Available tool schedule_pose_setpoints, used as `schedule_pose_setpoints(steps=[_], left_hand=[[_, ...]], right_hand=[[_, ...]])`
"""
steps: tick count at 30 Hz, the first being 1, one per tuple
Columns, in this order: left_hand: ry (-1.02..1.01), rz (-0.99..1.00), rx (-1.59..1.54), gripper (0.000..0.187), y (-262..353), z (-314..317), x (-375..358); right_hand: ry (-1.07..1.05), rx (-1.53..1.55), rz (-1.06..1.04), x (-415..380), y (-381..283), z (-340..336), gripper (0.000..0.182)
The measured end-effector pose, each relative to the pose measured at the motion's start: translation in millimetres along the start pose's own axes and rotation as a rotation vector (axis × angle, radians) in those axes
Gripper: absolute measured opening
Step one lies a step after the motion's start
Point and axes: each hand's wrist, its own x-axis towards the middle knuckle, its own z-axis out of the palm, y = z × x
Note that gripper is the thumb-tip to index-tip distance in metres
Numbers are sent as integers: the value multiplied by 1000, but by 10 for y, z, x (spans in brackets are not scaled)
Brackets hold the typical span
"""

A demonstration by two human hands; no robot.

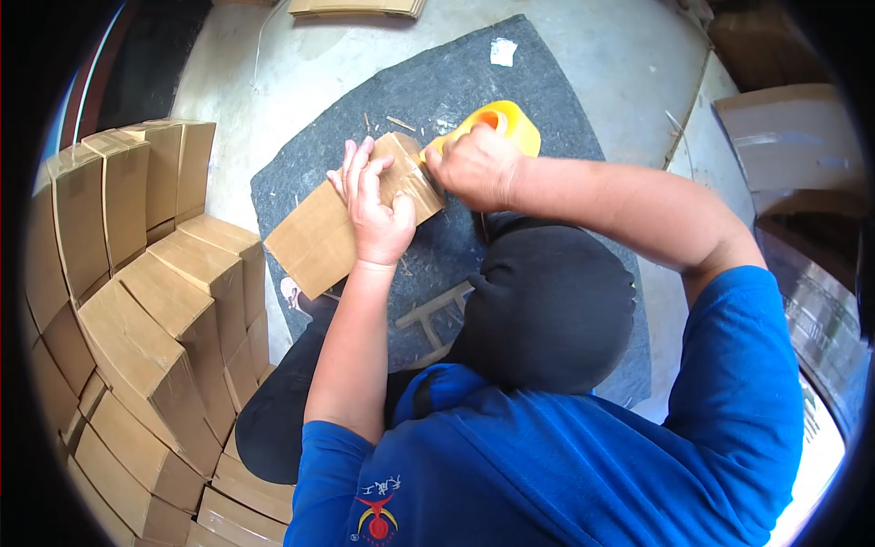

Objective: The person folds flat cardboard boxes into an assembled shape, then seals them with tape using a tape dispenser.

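Observation:
A small brown cardboard box (314, 239) lies slanted in front of me, its far end toward my right hand. My left hand (378, 210) rests on top of the box with the fingers stretched and somewhat apart. My right hand (478, 169) is closed around a yellow tape dispenser (518, 132), held against the far right end of the box. A shiny strip that looks like clear tape (421, 187) shows on that end. The dispenser's grip is hidden by my fingers.
Stacked cardboard boxes (137, 328) rise along the left side. A dark mat (410, 82) covers the floor, with scraps and a white piece (502, 52) on it. Flat cardboard (355, 7) lies at the top. More cardboard (788, 137) stands at right. My knees are close below the box.

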Motion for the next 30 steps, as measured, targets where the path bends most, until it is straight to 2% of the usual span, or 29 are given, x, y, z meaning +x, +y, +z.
schedule_pose_setpoints(steps=[1,4,7,10,12,13,15,16,17,18,20,22,24,26,27,29,30], left_hand=[[-6,16,32,39,-16,-1,-11],[25,49,62,32,-16,27,-38],[61,58,51,27,4,54,-96],[13,64,193,25,55,99,-44],[8,68,200,25,51,100,-40],[4,68,203,25,37,99,-43],[4,55,214,25,43,103,-48],[12,52,215,25,53,113,-41],[10,48,220,25,61,123,-31],[3,49,230,25,68,124,-30],[-8,44,252,26,67,137,-13],[11,76,231,24,70,147,-12],[-2,79,243,24,76,154,-28],[-20,78,248,25,73,161,-21],[-11,81,254,25,70,167,-15],[-31,67,239,23,51,155,-30],[-9,70,227,22,54,154,-21]], right_hand=[[87,-42,-35,-17,-9,255,25],[-35,65,149,55,85,335,27],[162,-115,300,193,404,624,38],[381,-44,351,400,831,1015,43],[455,93,419,505,913,1288,42],[390,141,491,563,869,1371,39],[584,448,565,653,531,1179,38],[747,790,529,763,384,1194,41],[766,1054,505,834,239,1175,45],[659,1300,544,818,65,985,48],[556,1329,531,884,-159,1000,50],[585,1394,572,1056,-194,1224,47],[608,1256,736,1152,-153,1416,43],[469,1157,898,1144,-159,1662,42],[444,1069,850,1075,-94,1759,43],[233,892,820,968,-27,1926,45],[208,920,822,951,-24,1898,44]])
